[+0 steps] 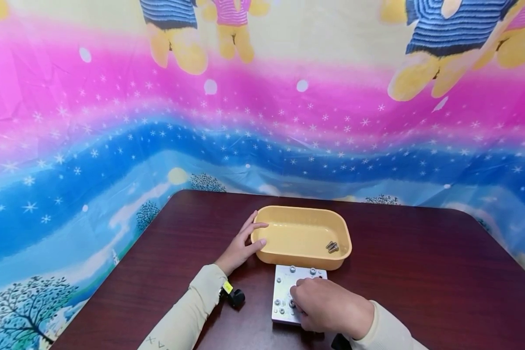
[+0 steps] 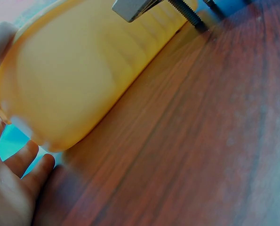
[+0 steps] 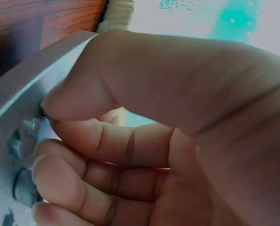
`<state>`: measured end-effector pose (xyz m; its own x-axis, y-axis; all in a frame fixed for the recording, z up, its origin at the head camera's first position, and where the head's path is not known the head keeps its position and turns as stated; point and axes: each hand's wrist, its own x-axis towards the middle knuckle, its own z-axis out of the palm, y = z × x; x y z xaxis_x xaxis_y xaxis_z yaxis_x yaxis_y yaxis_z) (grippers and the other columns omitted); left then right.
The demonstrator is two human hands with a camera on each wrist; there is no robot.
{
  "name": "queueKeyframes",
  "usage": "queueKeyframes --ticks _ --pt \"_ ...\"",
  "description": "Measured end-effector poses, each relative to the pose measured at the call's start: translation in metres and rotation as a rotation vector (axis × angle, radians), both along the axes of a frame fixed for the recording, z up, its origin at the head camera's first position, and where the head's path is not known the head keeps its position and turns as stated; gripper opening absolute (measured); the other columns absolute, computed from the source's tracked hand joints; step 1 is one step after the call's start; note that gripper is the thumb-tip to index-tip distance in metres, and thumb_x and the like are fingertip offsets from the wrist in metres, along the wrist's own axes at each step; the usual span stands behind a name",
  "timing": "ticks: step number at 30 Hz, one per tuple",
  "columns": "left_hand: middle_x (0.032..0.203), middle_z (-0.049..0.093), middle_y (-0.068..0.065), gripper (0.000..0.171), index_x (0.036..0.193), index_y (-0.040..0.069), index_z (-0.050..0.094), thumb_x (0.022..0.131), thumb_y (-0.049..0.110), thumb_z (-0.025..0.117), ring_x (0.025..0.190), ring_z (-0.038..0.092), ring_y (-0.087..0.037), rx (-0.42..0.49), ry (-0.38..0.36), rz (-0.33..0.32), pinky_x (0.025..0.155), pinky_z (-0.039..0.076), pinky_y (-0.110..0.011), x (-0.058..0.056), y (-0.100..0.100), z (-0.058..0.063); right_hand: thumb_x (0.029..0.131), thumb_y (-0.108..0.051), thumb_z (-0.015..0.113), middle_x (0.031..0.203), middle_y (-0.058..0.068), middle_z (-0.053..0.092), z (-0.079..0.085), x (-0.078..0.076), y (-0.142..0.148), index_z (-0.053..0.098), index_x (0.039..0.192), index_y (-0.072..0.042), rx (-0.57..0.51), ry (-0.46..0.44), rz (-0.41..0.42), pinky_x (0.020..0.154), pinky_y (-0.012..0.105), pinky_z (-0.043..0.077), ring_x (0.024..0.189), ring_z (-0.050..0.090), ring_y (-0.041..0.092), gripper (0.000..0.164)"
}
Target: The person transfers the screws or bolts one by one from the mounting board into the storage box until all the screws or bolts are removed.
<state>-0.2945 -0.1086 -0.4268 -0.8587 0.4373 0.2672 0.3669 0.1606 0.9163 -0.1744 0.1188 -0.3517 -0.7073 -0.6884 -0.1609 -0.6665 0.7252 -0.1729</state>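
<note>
A yellow plastic tub [image 1: 302, 236] stands on the dark wooden table [image 1: 420, 272], with a few metal bolts [image 1: 332, 247] in its right end. My left hand [image 1: 263, 234] holds the tub's left end, a finger over the rim and the thumb against the wall; in the left wrist view the tub [image 2: 74, 80] fills the frame. In front of the tub lies a square metal plate [image 1: 282, 287] with several bolts screwed in. My right hand [image 1: 294, 294] rests curled on the plate, thumb and forefinger [image 3: 48, 115] pinching a bolt [image 3: 30, 127] on the plate [image 3: 17, 94].
A small black object with a yellow tag [image 1: 234, 295] lies by my left wrist. Another dark object [image 1: 341, 342] shows at the bottom edge. A colourful cartoon cloth [image 1: 113, 121] hangs behind the table. Bare wood stretches right and left of the tub.
</note>
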Motion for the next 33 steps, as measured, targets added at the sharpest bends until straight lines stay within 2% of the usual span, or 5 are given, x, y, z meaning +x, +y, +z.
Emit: queueKeyframes --ticks 12,24,33 --pt "0.161 0.003 0.006 0.048 0.14 0.002 0.047 0.097 0.02 0.059 0.147 0.003 -0.02 -0.01 0.002 -0.006 0.113 0.024 -0.048 -0.0006 -0.001 -0.0009 0.075 -0.011 0.073 0.065 -0.01 0.043 -0.0021 0.0001 0.0001 0.054 0.073 -0.018 -0.021 -0.014 -0.003 0.054 0.024 0.037 0.056 0.04 0.007 0.021" --pt "0.16 0.002 0.006 0.047 0.14 0.003 0.047 0.097 0.017 0.058 0.147 0.003 -0.021 -0.019 -0.015 -0.002 0.112 0.024 -0.048 0.0015 -0.0005 0.0008 0.076 -0.01 0.072 0.069 -0.009 0.045 -0.0027 0.0 -0.0004 0.057 0.08 -0.017 -0.005 -0.04 -0.029 0.057 0.025 0.038 0.06 0.041 0.009 0.017" --pt "0.16 0.002 0.005 0.047 0.14 0.002 0.047 0.097 0.017 0.058 0.148 0.002 -0.022 -0.016 -0.003 -0.006 0.113 0.023 -0.048 0.0011 -0.0001 0.0014 0.078 -0.009 0.071 0.067 -0.009 0.044 -0.0016 -0.0004 -0.0004 0.054 0.075 -0.018 -0.025 -0.03 -0.019 0.057 0.023 0.039 0.06 0.041 0.008 0.02"
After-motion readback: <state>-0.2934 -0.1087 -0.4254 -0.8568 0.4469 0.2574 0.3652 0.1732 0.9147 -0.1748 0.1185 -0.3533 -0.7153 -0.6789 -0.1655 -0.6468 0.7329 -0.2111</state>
